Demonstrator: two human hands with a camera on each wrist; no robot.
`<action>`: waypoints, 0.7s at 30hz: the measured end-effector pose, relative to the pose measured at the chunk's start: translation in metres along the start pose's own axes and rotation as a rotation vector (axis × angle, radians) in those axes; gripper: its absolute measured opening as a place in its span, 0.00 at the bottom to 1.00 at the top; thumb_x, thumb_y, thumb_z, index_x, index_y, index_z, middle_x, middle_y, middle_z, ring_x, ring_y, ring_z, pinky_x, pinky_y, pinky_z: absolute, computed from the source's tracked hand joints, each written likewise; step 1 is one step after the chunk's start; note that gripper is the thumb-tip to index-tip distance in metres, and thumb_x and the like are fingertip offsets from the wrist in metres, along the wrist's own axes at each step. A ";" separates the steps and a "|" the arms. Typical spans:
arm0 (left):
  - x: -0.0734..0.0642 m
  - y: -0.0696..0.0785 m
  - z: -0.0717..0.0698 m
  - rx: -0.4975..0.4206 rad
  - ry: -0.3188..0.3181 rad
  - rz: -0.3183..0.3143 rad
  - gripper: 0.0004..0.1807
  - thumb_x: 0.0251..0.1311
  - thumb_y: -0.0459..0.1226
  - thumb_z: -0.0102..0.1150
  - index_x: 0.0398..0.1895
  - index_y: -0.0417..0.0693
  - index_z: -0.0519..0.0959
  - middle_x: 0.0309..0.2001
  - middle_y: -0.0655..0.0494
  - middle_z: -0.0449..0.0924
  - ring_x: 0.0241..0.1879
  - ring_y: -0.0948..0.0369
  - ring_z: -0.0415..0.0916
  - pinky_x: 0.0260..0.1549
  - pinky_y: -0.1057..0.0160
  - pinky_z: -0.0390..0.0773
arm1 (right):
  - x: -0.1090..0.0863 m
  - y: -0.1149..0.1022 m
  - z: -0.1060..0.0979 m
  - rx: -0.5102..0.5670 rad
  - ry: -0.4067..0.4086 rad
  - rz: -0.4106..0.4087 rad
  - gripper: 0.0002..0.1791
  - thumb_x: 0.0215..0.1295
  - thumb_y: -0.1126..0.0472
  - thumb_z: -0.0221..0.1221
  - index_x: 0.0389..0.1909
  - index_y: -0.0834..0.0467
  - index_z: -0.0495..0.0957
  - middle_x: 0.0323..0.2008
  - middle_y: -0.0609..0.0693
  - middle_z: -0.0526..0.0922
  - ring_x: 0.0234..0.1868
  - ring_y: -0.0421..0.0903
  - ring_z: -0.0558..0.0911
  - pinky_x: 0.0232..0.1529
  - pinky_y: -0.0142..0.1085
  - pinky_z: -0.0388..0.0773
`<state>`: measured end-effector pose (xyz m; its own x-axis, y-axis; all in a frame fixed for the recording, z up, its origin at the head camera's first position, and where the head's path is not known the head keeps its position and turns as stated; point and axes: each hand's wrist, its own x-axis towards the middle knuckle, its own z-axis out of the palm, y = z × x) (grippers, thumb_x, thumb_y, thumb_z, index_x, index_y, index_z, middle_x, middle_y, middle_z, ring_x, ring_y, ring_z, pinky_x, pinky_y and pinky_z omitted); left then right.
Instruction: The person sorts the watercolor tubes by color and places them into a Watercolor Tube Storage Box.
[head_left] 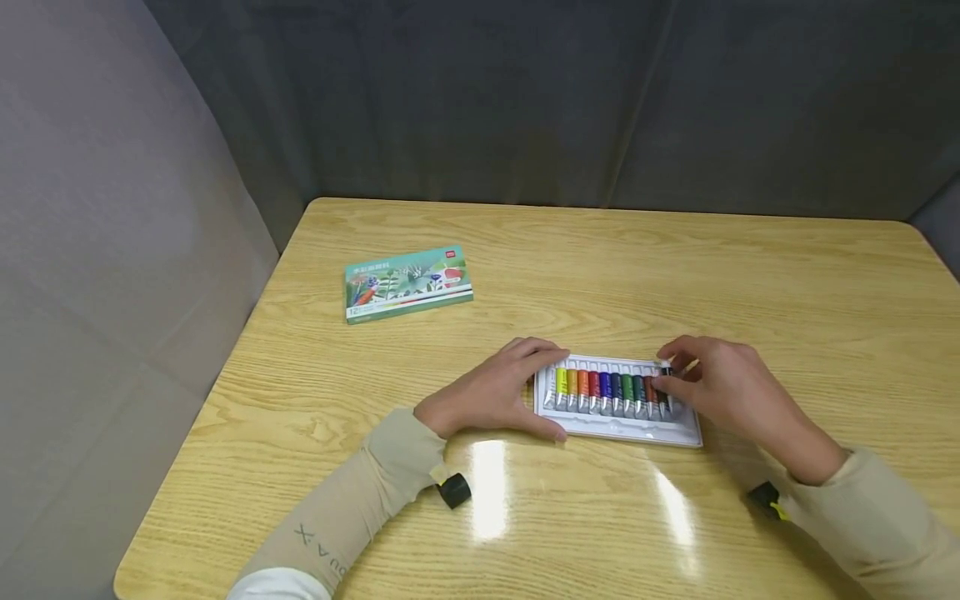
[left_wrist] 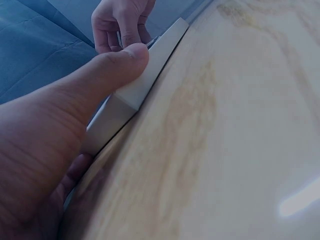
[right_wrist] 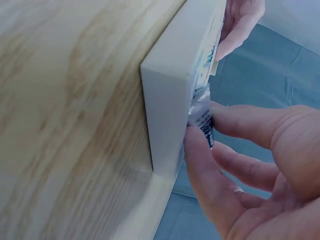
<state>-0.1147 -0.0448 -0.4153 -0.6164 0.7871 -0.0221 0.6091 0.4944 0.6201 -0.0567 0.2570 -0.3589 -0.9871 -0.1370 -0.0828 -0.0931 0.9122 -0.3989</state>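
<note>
A white plastic tray [head_left: 622, 430] lies on the table, holding a row of paint tubes [head_left: 594, 384] in colours from white and yellow through red, blue and green to brown. My left hand [head_left: 498, 390] grips the tray's left end, thumb on the near edge and fingers at the far edge. At the right end, my right hand [head_left: 735, 392] pinches a dark paint tube [right_wrist: 201, 115] between thumb and fingers. In the right wrist view its silver crimped end shows beside the tray's side wall. Part of the tube is hidden behind the fingers.
A green illustrated paint box [head_left: 408, 285] lies at the back left of the wooden table [head_left: 675, 275]. Dark curtains [head_left: 480, 100] hang behind the table, with a grey one on the left. Black wrist devices [head_left: 454, 491] sit under both sleeves.
</note>
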 end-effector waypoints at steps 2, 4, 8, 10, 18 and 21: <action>0.000 0.000 0.000 -0.001 0.001 0.000 0.60 0.46 0.68 0.75 0.81 0.58 0.61 0.77 0.62 0.63 0.75 0.62 0.61 0.77 0.57 0.67 | 0.000 0.000 0.000 -0.009 -0.003 -0.001 0.18 0.62 0.55 0.72 0.47 0.61 0.85 0.35 0.55 0.90 0.34 0.48 0.88 0.32 0.40 0.80; 0.001 -0.001 0.000 -0.001 0.002 0.002 0.60 0.46 0.68 0.75 0.81 0.58 0.61 0.77 0.62 0.63 0.75 0.62 0.61 0.77 0.57 0.67 | -0.001 0.001 -0.001 -0.015 -0.006 -0.002 0.18 0.61 0.55 0.72 0.47 0.61 0.85 0.35 0.55 0.91 0.34 0.48 0.88 0.32 0.40 0.80; 0.001 -0.002 0.001 -0.002 0.004 0.007 0.60 0.46 0.68 0.74 0.81 0.58 0.61 0.77 0.62 0.62 0.76 0.62 0.61 0.76 0.57 0.67 | -0.001 0.002 -0.001 -0.025 -0.019 0.002 0.18 0.61 0.54 0.73 0.45 0.62 0.86 0.34 0.54 0.91 0.34 0.47 0.87 0.32 0.40 0.79; 0.001 -0.002 0.001 -0.003 0.003 0.007 0.60 0.46 0.68 0.74 0.81 0.58 0.61 0.77 0.62 0.62 0.76 0.62 0.60 0.77 0.57 0.67 | -0.001 0.002 -0.001 -0.029 -0.029 0.009 0.18 0.61 0.54 0.72 0.46 0.63 0.87 0.34 0.54 0.91 0.34 0.47 0.87 0.32 0.40 0.79; 0.001 -0.003 0.001 -0.006 0.002 0.004 0.60 0.46 0.69 0.74 0.81 0.59 0.61 0.77 0.62 0.62 0.76 0.62 0.60 0.76 0.56 0.67 | -0.002 0.003 -0.002 -0.038 -0.038 0.003 0.20 0.63 0.58 0.71 0.50 0.68 0.85 0.36 0.60 0.91 0.34 0.51 0.89 0.33 0.45 0.82; 0.001 -0.003 0.001 -0.001 0.007 0.007 0.60 0.45 0.69 0.74 0.81 0.59 0.61 0.77 0.62 0.62 0.75 0.62 0.61 0.76 0.57 0.67 | -0.003 0.004 -0.002 -0.036 -0.025 0.007 0.20 0.62 0.58 0.71 0.49 0.68 0.85 0.34 0.58 0.91 0.34 0.51 0.89 0.34 0.47 0.82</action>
<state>-0.1163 -0.0454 -0.4180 -0.6154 0.7881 -0.0126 0.6128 0.4885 0.6212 -0.0547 0.2613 -0.3585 -0.9843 -0.1396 -0.1084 -0.0912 0.9264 -0.3653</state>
